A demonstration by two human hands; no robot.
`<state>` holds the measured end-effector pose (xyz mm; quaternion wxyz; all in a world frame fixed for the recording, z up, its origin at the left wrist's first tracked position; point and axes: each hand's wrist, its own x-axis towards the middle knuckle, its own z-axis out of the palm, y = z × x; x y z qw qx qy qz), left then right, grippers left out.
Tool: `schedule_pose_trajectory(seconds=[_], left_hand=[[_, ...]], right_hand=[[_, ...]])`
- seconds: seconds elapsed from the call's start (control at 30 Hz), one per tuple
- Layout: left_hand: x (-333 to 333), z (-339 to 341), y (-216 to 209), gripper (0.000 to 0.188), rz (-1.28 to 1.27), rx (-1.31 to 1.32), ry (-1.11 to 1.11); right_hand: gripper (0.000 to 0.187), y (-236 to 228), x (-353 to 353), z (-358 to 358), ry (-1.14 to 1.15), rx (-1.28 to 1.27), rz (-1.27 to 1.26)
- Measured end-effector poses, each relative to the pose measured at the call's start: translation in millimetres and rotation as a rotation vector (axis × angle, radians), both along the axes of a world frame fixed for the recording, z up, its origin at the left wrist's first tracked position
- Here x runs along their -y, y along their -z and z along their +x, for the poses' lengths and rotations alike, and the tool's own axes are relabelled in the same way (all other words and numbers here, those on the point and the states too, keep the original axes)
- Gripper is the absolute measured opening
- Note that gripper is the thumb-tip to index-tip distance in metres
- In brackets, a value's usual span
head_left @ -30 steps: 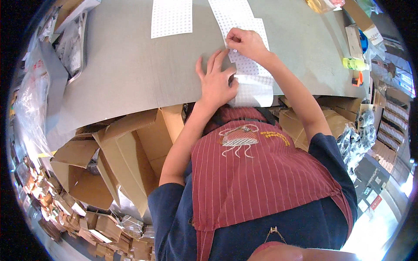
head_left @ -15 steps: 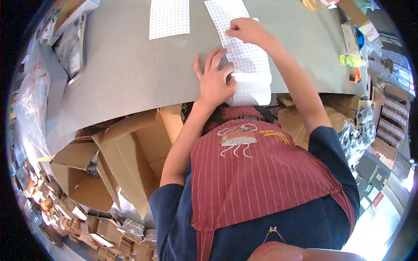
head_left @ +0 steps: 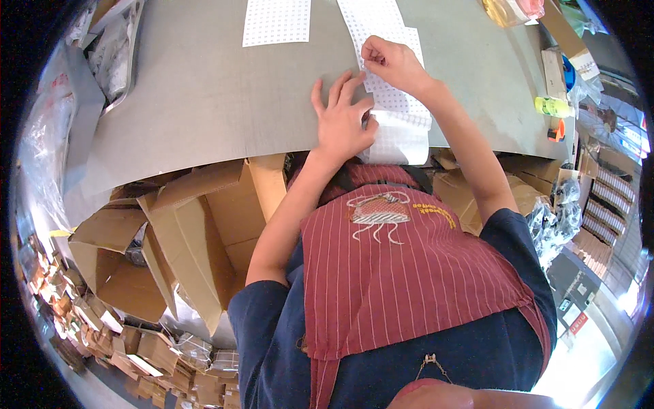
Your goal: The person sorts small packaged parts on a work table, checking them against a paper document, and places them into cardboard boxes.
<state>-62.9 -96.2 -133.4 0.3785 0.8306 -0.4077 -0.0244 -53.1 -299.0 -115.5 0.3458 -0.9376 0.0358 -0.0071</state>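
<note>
A long white label sheet with rows of small printed marks lies on the grey table. Its near part folds over at the front edge, against my apron. My left hand is at the fold, thumb and forefinger pinched on the sheet's left side, the other fingers spread over the tabletop. Above the sheet's middle, my right hand is closed, thumb against the curled forefinger. Whatever it may hold there is too small to make out. Another printed sheet overlaps the far end under that hand.
A separate printed sheet lies farther left on the table. At the right edge are a yellow-green bottle and an orange-and-black item. Open cardboard boxes stand below the front edge. A tray with plastic-wrapped things sits far left.
My right hand has come a little nearer to me along the label sheet, still closed. My left hand keeps its place at the fold. The whole view has shifted slightly.
</note>
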Motion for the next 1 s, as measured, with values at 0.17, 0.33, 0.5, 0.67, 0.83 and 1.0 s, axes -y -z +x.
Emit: schedule_pose_trajectory(seconds=[0.17, 0.33, 0.5, 0.67, 0.83, 1.0], left_hand=[[-0.4, 0.8, -0.3, 0.018, 0.014, 0.004, 0.009], [-0.2, 0.0, 0.2, 0.018, -0.004, -0.007, 0.003], [0.6, -0.3, 0.3, 0.016, -0.004, -0.004, -0.003], [0.3, 0.6, 0.8, 0.015, -0.020, 0.001, -0.004], [2.1, -0.9, 2.8, 0.016, -0.043, 0.021, -0.014], [-2.3, -0.2, 2.9, 0.018, -0.016, 0.010, 0.025]], right_hand=[[0.016, 0.9, -1.9, -0.6, 0.007, 0.017, -0.060], [0.015, 1.8, -3.5, -0.5, -0.011, 0.036, -0.111], [0.011, -2.9, -8.7, -1.6, -0.016, 0.049, -0.155], [0.009, -2.9, -16.7, -2.7, -0.015, 0.060, -0.254], [0.013, -5.5, -28.1, 0.8, -0.020, 0.025, -0.522], [0.041, -41.9, -1.0, 39.2, -0.021, -0.506, -0.578]])
